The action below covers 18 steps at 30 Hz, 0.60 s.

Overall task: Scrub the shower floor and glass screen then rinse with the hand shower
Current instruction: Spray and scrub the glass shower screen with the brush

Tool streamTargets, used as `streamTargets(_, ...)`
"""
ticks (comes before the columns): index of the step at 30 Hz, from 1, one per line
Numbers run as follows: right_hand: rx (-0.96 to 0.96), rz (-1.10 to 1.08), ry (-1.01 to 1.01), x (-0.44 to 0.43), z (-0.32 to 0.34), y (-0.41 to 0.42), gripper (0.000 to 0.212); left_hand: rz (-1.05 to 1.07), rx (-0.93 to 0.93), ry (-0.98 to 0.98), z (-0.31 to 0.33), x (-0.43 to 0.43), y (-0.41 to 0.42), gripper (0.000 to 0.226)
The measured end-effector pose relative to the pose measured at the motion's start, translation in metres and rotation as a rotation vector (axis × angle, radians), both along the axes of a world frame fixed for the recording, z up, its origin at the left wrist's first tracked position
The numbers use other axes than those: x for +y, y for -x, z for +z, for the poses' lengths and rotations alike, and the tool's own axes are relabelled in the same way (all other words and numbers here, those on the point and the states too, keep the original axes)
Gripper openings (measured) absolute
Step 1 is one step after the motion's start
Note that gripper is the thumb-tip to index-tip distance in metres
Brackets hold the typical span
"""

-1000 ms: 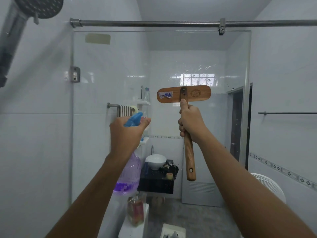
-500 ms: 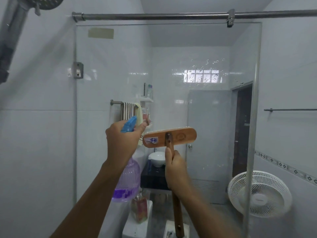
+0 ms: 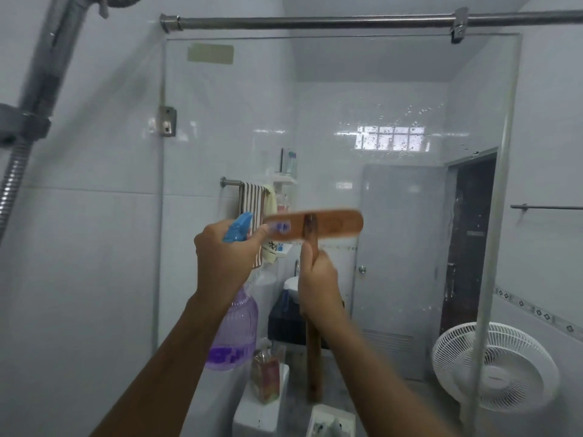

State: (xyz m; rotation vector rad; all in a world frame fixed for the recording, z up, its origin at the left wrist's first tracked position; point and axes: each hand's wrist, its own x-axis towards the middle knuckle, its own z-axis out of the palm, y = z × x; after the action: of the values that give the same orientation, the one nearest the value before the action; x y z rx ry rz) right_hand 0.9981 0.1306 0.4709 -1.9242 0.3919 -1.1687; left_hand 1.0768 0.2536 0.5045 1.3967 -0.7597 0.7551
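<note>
Wooden scrub brush [image 3: 312, 224] up against glass screen [image 3: 394, 216], handle clenched in R hand [image 3: 318, 287], head level w/ towel rail. Purple spray bottle [image 3: 232, 332] wrapped tight in L hand [image 3: 225, 258], just beside brush head. Hand shower [image 3: 41, 86] up top left.

No text can be read here. The blue sticker [image 3: 281, 227] on the wooden brush head [image 3: 315, 224] is blurred, the dark characters on the pale hanging cloth [image 3: 272, 247] are too smeared to make out.

Both arms reach forward, left hand [image 3: 225, 258] and right hand [image 3: 318, 287] each clenched.
</note>
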Motion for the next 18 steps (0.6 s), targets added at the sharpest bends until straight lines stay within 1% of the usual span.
streamTargets(2, 0.022, 0.038, -0.045, 0.008, -0.032, 0.000, 0.041, 0.022, 0.015, -0.011, -0.004, 0.006, -0.005, 0.031)
streamTargets(3, 0.022, 0.043, -0.054, 0.009, -0.030, -0.003, 0.041, 0.029, 0.022, -0.019, -0.005, 0.010, -0.008, 0.032)
streamTargets(5, 0.004, 0.029, -0.035, 0.008, 0.000, -0.014, 0.042, 0.047, 0.035, -0.035, -0.004, 0.019, -0.013, 0.032)
streamTargets(7, -0.035, 0.046, -0.021, 0.007, 0.049, -0.026, 0.044, 0.052, 0.062, -0.046, 0.000, 0.028, -0.018, 0.032)
streamTargets(10, -0.048, 0.083, 0.023, 0.005, 0.113, -0.039, 0.047, -0.006, 0.177, -0.043, 0.011, 0.041, -0.026, 0.031)
streamTargets(12, -0.025, 0.104, 0.026, 0.005, 0.131, -0.045, 0.048, -0.019, 0.250, -0.046, 0.017, 0.053, -0.032, 0.031)
streamTargets(15, -0.003, 0.105, 0.047, 0.012, 0.120, -0.045, 0.048, 0.005, 0.247, 0.015, 0.021, 0.067, -0.035, 0.034)
streamTargets(18, 0.021, 0.098, 0.064, 0.018, 0.102, -0.045, 0.044, 0.024, 0.231, 0.002, 0.022, 0.074, -0.037, 0.036)
